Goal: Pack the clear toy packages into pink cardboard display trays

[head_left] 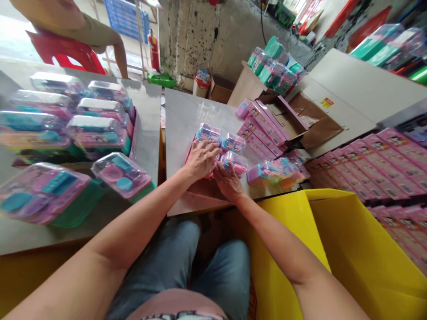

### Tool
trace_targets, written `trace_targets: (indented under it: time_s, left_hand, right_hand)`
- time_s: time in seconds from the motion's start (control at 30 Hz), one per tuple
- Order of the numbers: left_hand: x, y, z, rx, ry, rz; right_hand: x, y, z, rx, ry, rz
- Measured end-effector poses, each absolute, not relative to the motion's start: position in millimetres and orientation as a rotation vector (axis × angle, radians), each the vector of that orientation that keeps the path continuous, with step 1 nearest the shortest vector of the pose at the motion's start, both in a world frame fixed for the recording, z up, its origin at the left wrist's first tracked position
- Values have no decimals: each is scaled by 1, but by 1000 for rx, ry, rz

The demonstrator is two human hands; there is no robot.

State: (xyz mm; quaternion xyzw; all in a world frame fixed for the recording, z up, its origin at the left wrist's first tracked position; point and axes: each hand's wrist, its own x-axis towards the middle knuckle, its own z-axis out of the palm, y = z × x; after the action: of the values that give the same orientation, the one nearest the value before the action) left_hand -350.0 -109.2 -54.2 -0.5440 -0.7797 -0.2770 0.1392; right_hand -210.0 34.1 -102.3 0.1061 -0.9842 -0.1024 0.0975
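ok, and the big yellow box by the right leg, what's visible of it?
The yellow box sits to the right of the legs, open-topped. Thin, slightly glossy walls, cardboard or plastic sheet; red marks low on the leg side. The right forearm crosses over it, contact unclear. Its bottom is out of view.

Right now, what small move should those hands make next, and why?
Maybe a gentle nudge with the right hand to square up the pink clear-lidded case: its fingertips lie against that case, while the left hand, resting over the neighbouring cases, could steady them.
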Motion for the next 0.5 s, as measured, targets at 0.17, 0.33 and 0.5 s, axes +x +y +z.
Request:
trace_targets:
  time_s: [0.17, 0.33, 0.5]
  left_hand:
    - [-333, -127, -83, -1432, -2070, -893]
    - [-273, -171, -115, -1600, -2196, -786]
    - [-249, -185, -127, -1680, -2402, -661]
  right_hand:
    - [-191, 46, -95, 393, -2828, -25]
    - [-186, 39, -95, 384, -2921, 674]
    - [-220, 31, -104, 331, -2942, 1069]
